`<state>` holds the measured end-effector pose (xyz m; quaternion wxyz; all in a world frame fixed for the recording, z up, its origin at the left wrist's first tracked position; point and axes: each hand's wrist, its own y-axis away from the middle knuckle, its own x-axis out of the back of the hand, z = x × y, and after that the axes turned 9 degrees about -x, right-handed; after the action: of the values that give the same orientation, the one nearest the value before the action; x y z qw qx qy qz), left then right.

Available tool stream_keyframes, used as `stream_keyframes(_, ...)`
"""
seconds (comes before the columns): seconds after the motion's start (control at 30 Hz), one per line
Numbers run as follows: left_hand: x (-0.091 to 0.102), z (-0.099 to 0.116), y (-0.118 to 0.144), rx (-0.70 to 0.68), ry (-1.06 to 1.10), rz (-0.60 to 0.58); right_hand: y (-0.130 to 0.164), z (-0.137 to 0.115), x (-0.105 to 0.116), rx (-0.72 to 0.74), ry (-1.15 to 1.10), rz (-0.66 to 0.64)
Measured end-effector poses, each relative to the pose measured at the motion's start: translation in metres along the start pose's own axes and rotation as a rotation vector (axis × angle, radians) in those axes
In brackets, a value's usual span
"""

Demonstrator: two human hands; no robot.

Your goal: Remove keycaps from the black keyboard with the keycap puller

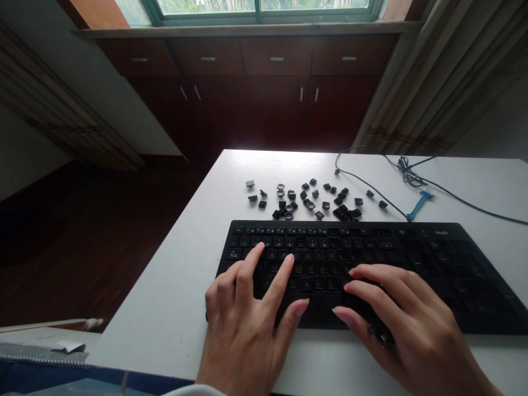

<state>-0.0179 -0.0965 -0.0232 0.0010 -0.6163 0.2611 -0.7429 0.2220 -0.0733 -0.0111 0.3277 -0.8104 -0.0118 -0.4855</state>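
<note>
A black keyboard [412, 264] lies across the white table [173, 297]. My left hand [243, 324] rests on its left part, fingers spread over the keys and thumb near the front edge. My right hand [404, 324] lies on the middle of the keyboard, fingers bent onto the lower rows and thumb pointing left. Neither hand holds anything that I can see. Several loose black keycaps [313, 201] are scattered on the table just behind the keyboard.
A blue keycap puller [418, 203] lies behind the keyboard at the right, beside a black cable [371, 190] that loops toward the far edge. Dark wooden cabinets [256, 88] stand under a window beyond the table. Floor drops away at left.
</note>
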Motion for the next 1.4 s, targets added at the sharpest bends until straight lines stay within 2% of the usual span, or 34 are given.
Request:
stream_keyframes(0.27, -0.003, 0.001, -0.003, -0.022, -0.034, 0.002, -0.007, 0.001, -0.002, 0.047, 0.047, -0.029)
stream_keyframes(0.37, -0.003, 0.001, -0.005, -0.046, -0.028, 0.024, -0.010, 0.001, -0.003, 0.063, 0.056, -0.038)
stream_keyframes(0.53, -0.001, -0.001, -0.003, -0.011, 0.040, 0.086, -0.016, -0.002, -0.005, 0.066, 0.062, -0.061)
stream_keyframes(0.67, 0.000, -0.005, 0.001, -0.055, 0.050, 0.099, -0.014, -0.004, -0.004, 0.078, 0.042, -0.058)
stream_keyframes(1.0, -0.002, 0.000, -0.004, -0.050, -0.061, -0.005, -0.012, -0.005, -0.005, 0.098, -0.002, -0.053)
stream_keyframes(1.2, -0.002, -0.002, 0.000, -0.017, -0.022, 0.071, -0.018, -0.009, -0.006, 0.031, 0.015, -0.071)
stream_keyframes(1.4, 0.001, -0.008, 0.006, -0.020, -0.027, 0.091, -0.014, -0.011, -0.005, 0.081, -0.040, -0.068)
